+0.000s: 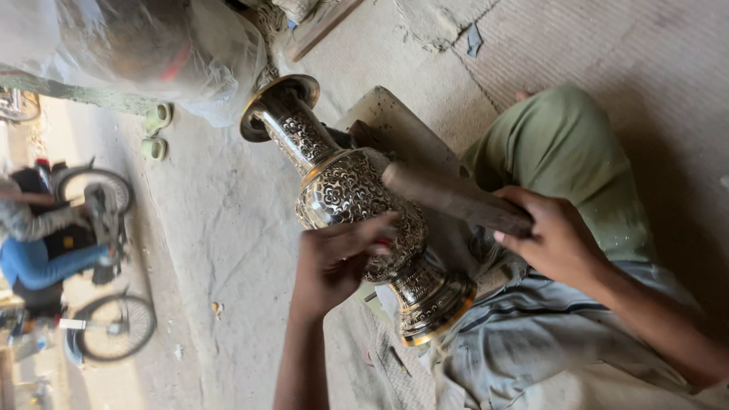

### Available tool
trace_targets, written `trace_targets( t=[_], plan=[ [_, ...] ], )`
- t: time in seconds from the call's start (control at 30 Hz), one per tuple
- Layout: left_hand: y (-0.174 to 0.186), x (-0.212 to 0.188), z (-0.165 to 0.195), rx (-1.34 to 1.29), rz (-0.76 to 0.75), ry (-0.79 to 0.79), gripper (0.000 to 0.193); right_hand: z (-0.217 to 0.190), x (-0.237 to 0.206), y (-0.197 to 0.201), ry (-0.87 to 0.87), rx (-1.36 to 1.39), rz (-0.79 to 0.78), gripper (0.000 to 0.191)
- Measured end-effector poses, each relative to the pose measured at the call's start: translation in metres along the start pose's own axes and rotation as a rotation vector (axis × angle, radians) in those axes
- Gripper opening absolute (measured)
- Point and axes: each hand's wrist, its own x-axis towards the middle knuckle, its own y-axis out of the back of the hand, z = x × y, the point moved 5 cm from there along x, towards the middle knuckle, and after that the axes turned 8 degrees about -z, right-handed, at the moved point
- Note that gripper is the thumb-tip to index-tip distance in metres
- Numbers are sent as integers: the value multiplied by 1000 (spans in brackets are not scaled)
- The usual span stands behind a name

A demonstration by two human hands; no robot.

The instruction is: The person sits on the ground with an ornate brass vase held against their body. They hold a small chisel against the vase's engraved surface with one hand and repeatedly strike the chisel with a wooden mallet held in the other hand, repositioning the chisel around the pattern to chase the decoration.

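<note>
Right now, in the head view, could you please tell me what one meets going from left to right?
Motorbike with rider → pale sandals → left hand on engraved metal vase → wooden mallet → right hand → green-trousered knee.

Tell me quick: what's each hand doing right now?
Left hand: fingers pinched on a small tool against the engraved metal vase.
Right hand: closed around a wooden mallet.

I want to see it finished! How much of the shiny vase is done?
Most looks done: the engraved silver-and-gold metal vase already carries pattern over its neck, belly and foot. In hand: the left hand presses on its belly while the right hand grips a brown wooden mallet. What is left cannot be told; the far side is hidden.
</note>
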Motion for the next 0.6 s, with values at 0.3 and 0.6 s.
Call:
trace_targets(
  t=[0.3,0.6],
  plan=[
    [-47,-65,-42,-547,977,-169,54,-8,5,9,76,-215,214,43],
    [-61,-38,1,-14,799,-138,56,-34,22,15,230,-735,-11,54]
  ],
)
